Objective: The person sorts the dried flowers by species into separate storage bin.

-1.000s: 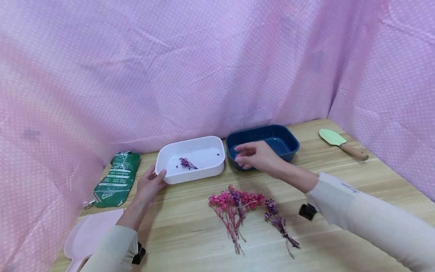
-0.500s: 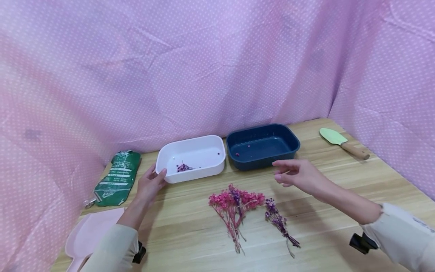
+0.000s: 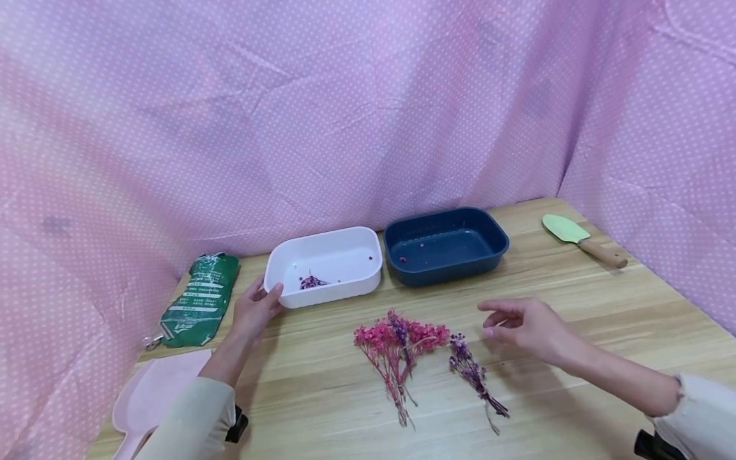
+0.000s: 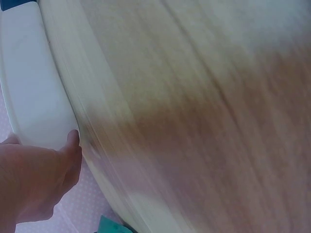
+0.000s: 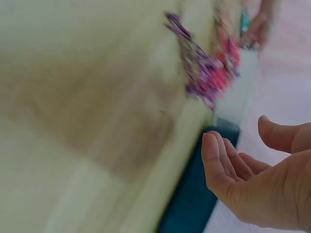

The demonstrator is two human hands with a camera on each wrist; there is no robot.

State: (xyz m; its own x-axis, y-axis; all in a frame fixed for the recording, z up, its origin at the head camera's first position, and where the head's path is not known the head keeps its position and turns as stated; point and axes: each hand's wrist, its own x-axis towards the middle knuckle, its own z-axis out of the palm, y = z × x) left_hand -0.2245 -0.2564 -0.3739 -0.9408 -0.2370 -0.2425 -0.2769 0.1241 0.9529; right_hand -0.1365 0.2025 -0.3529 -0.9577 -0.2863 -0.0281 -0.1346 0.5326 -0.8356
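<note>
- Firstly, your left hand (image 3: 253, 313): thumb at the near left corner, fingers along the end wall, pinching the white tray (image 3: 333, 294).
- Your right hand (image 3: 531, 329): fingers loosely bent, thumb apart, holding nothing; raised over the bench (image 3: 310, 396), near the purple bunch.
- White tray: on the bench, left of the blue tray (image 3: 448, 271). Probably light, stiff, smooth plastic, apt to slide; your corner hold looks sound.
- Purple bunch (image 3: 473, 372): flat on the bench, just right of the pink bunch (image 3: 382, 335), heads pointing away from you. Judged dry, very light, brittle; pinch it softly at the gathered stems, sparing the heads.
- Pink bunch: flat, with a purple strand (image 3: 400, 332) lying over it. Likely fragile and easily snagged; take hold low, where the stems narrow.
- Small purple sprig (image 3: 310, 281): inside the white tray, with loose specks (image 3: 370, 258) about it; heads presumably shed readily, so squeeze little.
</note>
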